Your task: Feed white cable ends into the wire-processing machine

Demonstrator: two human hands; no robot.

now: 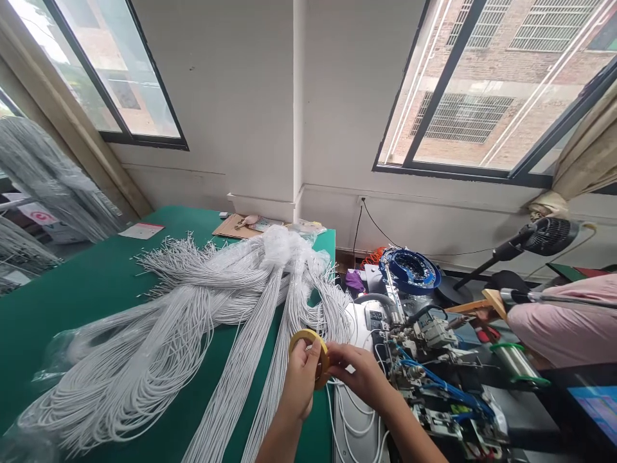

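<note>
A yellow roll of tape [308,334] is held up in front of me, over the table's right edge. My left hand [303,370] grips it, with fingers through the ring and the thumb on its near side. My right hand [359,373] pinches at the roll's right rim; what lies between those fingertips is too small to make out. Just behind and to the left are bundles of white cables [260,328], some of them wrapped in clear plastic film [277,244].
The cables lie on a green table [116,270] with cardboard [236,226] at its back. To the right stands a machine [434,360] with a blue round feeder [409,270], a wire spool [518,363] and a black fan [549,236]. A person in a pink top [563,315] is at far right.
</note>
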